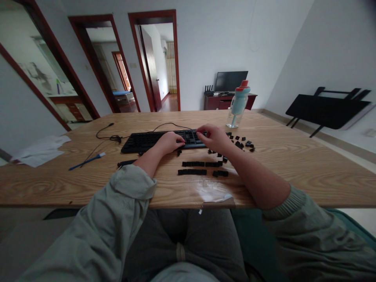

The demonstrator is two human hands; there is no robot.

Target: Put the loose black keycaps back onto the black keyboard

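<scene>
A black keyboard (141,141) lies on the wooden table, with bare-looking places toward its right part. My left hand (172,141) rests at its front edge, fingers curled and closed against it. Over the right end of the keyboard, my right hand (212,137) is bent with thumb and fingertips drawn together in a pinch; whatever is between them is too small to make out. In front of the keyboard, black keycaps stand in a back row (194,164) and a front row (192,172). Several loose keycaps (239,144) are scattered right of my right hand.
A clear bottle (235,107) with a red cap stands behind the loose keycaps. At left lie a blue brush (88,161), the coiled cable (114,138) and white paper (42,150). A black tool-like item (126,163) sits by my left forearm. Tape covers the table's front edge.
</scene>
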